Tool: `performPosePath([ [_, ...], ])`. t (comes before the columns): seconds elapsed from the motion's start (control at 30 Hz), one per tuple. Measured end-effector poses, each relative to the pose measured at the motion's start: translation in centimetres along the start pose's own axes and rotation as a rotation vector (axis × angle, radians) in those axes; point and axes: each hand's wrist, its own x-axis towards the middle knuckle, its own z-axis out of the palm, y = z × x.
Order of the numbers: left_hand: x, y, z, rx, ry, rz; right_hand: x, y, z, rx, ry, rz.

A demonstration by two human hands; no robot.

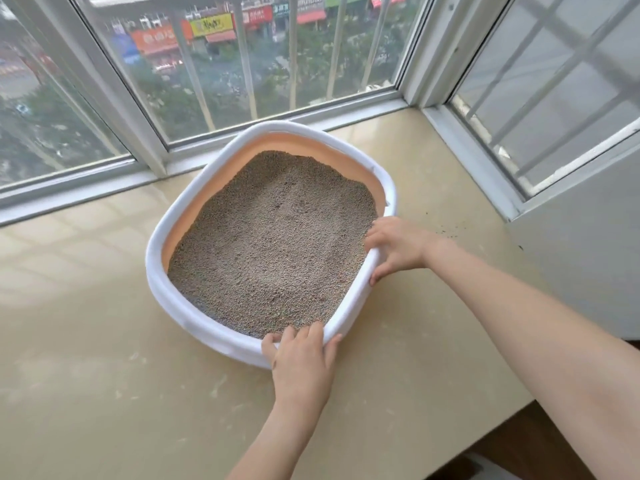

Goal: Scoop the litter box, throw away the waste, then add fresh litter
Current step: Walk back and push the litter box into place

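1. Litter box [156, 265], one, sits mid-tabletop [86, 358] by the window [242, 64]; rounded white rim, peach inner wall, no readable writing.
2. Litter [273, 244]: grey-brown granules, filling it.
3. Left hand [301, 358] grips the rim at 6 o'clock, fingers curled over.
4. Right hand [398, 247] grips the rim at 3 o'clock.
5. Stray grains [446, 230] lie at 3 o'clock on the glossy beige stone.

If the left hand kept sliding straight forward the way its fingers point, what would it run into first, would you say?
Probably the litter. The left hand grips the near rim of the litter box, fingers curled over it and pointing toward the window, so litter lies right ahead; whether the fingertips already touch it is unclear.
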Motion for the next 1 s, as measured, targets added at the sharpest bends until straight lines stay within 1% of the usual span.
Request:
performPosePath([
  [0.07,1.2,0.0,-0.2,-0.001,-0.004,0.021,0.0,0.7,0.0,0.039,0.049,0.010],
  [0.23,5.6,-0.9,-0.7,0.061,-0.098,0.092,0.5,2.8,-0.3,0.074,0.098,0.104],
  [0.47,13.2,-0.8,-2.3,0.127,-0.182,0.269,1.1,6.7,-0.7,0.093,0.127,0.285],
  [0.6,15.7,-0.2,-2.6,0.162,-0.256,0.345,0.2,8.1,0.0,0.091,0.210,0.307],
  [0.77,17.8,1.1,-2.4,0.195,-0.268,0.394,-0.6,9.9,0.0,0.089,0.247,0.325],
  [1.0,20.9,3.6,-1.6,0.213,-0.252,0.468,-2.1,12.8,-0.3,0.086,0.244,0.376],
])
